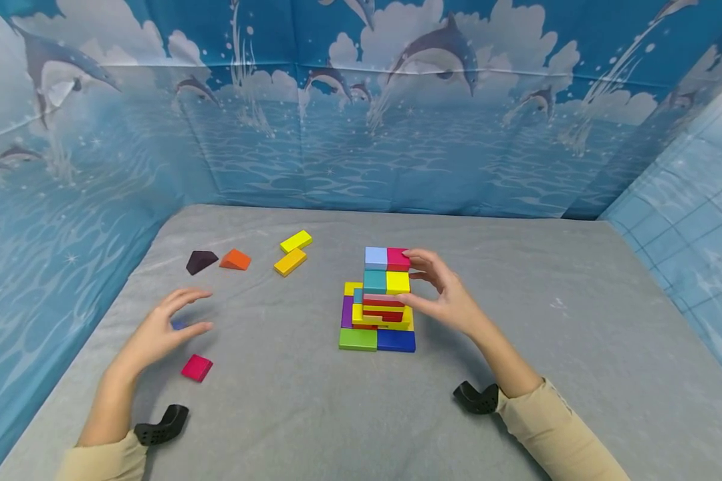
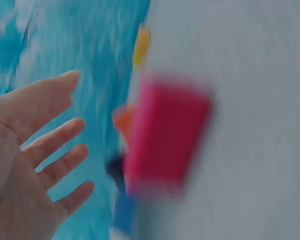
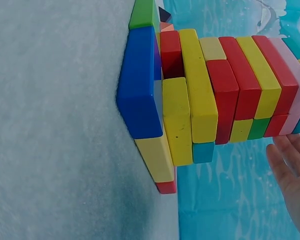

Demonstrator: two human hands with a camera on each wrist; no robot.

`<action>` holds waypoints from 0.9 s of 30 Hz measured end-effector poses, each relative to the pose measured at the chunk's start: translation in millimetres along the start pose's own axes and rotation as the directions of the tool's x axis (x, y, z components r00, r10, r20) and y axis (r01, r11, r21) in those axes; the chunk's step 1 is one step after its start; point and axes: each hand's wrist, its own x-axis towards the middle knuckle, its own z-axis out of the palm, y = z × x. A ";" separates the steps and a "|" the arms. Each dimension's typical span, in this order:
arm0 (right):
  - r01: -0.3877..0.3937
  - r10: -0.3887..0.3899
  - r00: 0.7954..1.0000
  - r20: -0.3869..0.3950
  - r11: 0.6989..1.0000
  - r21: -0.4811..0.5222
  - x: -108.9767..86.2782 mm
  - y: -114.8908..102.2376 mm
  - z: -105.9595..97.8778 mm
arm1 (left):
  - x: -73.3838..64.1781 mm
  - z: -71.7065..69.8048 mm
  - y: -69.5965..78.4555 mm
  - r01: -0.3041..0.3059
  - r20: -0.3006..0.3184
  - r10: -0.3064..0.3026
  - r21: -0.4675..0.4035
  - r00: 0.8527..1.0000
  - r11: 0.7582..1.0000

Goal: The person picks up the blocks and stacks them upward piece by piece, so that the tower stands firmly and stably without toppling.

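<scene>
A tower of coloured wooden blocks (image 1: 387, 300) stands upright, with a light blue block (image 1: 376, 258) and a red block (image 1: 398, 259) side by side on top. My right hand (image 1: 448, 297) is at its upper right side, thumb near the front and fingers by the top red block. In the right wrist view those fingers (image 3: 290, 155) stretch out along the far side; whether they press is unclear. My left hand (image 1: 161, 331) hovers with spread fingers, holding nothing. Beneath it a blue block (image 1: 178, 325) is mostly hidden. Nearby lies a crimson block (image 1: 196, 368), blurred in the left wrist view.
Loose blocks lie at the back left: a dark one (image 1: 202, 262), an orange wedge (image 1: 236, 259) and two yellow ones (image 1: 296, 241). Grey cloth (image 1: 277, 414) covers the table. Blue dolphin-print curtains (image 1: 337, 160) stand behind and at both sides.
</scene>
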 end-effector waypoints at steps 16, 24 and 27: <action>0.036 -0.036 0.999 -0.001 0.999 0.003 0.6 24.8 -0.1 | -35.5 -20.8 -47.6 0.031 -0.043 -0.028 0.066 0.999 0.997; 0.016 -0.016 1.000 0.005 1.000 -0.014 1.6 -2.2 0.1 | -27.0 -12.3 -41.5 0.058 -0.136 -0.051 0.047 0.989 0.997; 0.002 -0.002 1.000 0.006 1.000 -0.023 1.9 -6.8 0.5 | -17.3 -7.4 -29.4 0.026 -0.172 -0.028 -0.012 0.985 1.000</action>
